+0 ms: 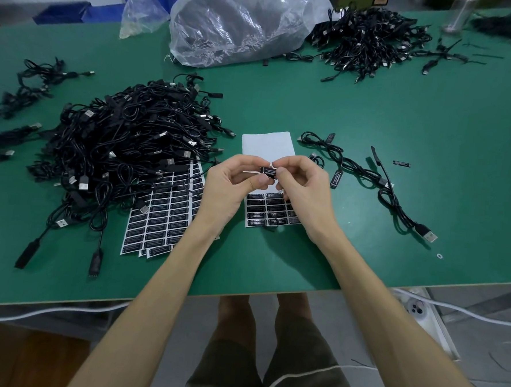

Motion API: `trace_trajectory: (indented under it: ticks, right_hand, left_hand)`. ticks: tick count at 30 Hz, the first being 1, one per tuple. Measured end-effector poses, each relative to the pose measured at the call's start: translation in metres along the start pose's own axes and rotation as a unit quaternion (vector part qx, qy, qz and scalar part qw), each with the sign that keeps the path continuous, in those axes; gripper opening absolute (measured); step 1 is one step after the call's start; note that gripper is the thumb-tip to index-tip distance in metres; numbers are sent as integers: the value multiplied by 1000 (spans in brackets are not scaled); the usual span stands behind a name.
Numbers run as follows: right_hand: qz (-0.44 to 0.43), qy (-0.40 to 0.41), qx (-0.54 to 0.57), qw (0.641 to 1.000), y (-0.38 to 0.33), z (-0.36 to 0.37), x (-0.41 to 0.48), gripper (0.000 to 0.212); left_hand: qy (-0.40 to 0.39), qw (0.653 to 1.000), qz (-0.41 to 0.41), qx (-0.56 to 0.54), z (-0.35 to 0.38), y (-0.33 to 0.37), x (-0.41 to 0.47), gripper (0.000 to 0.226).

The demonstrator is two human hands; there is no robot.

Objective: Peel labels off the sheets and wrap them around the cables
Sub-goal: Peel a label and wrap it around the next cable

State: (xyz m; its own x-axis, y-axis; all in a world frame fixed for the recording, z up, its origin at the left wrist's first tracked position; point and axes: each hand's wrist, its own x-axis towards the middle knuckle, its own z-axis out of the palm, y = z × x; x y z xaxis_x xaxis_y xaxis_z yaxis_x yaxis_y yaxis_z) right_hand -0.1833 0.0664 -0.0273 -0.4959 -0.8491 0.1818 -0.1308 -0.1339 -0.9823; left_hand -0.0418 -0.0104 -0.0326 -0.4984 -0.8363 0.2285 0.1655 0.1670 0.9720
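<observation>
Head view: left hand (230, 187) and right hand (304, 186) pinch label (269, 173), axis left-to-right.

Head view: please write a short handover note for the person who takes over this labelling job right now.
Left hand: grips the cable block.
Right hand: its fingers pinch the label on that block; the wrap looks unfinished.
Working sheet: under the hands, upper part bare, a few label rows left near the person.
Full sheets: to its left, partly under the big cable pile.
Done: labelled cables to the right of the sheet.
Left: finish this wrap, then the big pile.
</observation>
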Motion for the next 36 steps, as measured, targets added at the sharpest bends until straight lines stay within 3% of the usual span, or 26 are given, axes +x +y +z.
trace_trajectory:
  ticks: [25,36]
  right_hand:
    - [8,4,-4,1000,-1,-1,0,15]
    - [4,13,-27,1000,3,0,1,17]
  left_hand:
    - [-5,1000,5,7,3,3,-2,21]
    - [0,998,12,59,6,1,-3,20]
